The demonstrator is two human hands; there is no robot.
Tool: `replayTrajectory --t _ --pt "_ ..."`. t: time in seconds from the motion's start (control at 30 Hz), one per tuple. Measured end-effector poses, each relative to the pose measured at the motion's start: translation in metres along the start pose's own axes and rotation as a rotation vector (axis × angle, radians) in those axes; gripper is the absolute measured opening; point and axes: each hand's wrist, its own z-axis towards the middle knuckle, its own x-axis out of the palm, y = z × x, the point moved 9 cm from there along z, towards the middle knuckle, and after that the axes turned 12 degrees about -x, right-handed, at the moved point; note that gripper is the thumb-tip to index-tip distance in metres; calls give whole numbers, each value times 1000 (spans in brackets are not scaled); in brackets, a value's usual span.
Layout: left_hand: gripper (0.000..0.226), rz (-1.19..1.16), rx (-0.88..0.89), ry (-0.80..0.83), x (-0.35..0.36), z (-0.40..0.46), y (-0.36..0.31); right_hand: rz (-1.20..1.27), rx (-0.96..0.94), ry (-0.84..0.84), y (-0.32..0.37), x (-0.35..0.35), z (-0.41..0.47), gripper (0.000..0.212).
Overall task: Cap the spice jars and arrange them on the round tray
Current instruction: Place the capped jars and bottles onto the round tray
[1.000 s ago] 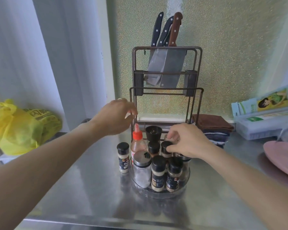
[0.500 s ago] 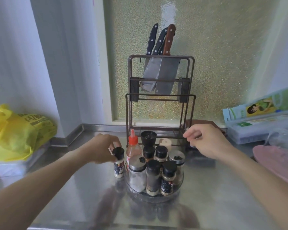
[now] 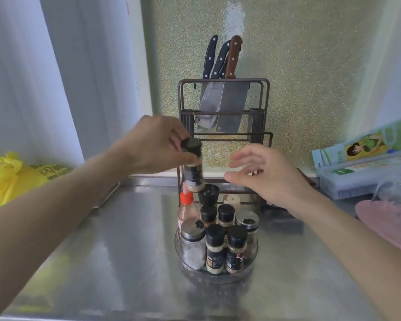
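Note:
My left hand [image 3: 153, 144] grips a black-capped spice jar [image 3: 194, 172] by its top, holding it in the air above the back left of the clear round tray [image 3: 218, 278]. My right hand [image 3: 264, 174] hovers to the right of that jar with fingers spread, holding nothing. On the tray stand several capped spice jars [image 3: 214, 249], two steel-lidded glass shakers [image 3: 193, 244], a red-capped sauce bottle [image 3: 187, 209] and a black grinder [image 3: 208, 194].
A brown knife rack [image 3: 223, 107] with cleavers stands right behind the tray on the steel counter [image 3: 125, 251]. A yellow bag [image 3: 14, 177] lies far left. Boxes [image 3: 361, 172] and a pink plate [image 3: 389, 223] sit at the right.
My left hand took hold of the jar that stood left of the tray and lifted it up and to the right. My right hand opened and moved toward the centre.

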Motion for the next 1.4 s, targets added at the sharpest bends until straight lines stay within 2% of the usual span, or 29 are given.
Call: replayTrajectory --t 0.1,0.27,0.37,0.43,0.53,0.67,0.73,0.87,1.03,1.13,1.27,1.4 --pt "41 -8 89 29 23 1 -41 35 -57 -21 11 1 6 50" --pt "49 -70 121 29 61 0 -62 -26 -4 -84 -13 -9 -1 43" --pt "57 -59 94 -15 72 -13 -45 -102 54 -93 -38 -13 -8 42" --pt "44 -90 59 -130 72 -31 -22 -143 86 -91 -54 -14 -15 50" --pt "30 -171 -123 -237 80 -59 32 -156 100 -59 -73 -13 -21 54" --pt "30 -326 -437 -159 115 -84 101 -145 96 -69 -85 -16 -19 55" --pt "32 -369 -523 -108 131 -94 119 -156 89 -33 -87 -11 -18 56" --pt "49 -402 -570 9 155 -104 128 -134 89 11 -90 -6 -16 56" --pt "37 -566 -627 174 182 -107 132 -139 100 93 -93 -2 -18 56" --pt "31 -642 -645 174 186 -104 135 -136 98 145 -94 7 -23 54" --pt "43 -687 -661 182 191 -100 138 -133 134 204 -104 22 -32 46" --pt "39 -720 -671 195 195 -94 141 -83 205 246 -115 31 -40 34"
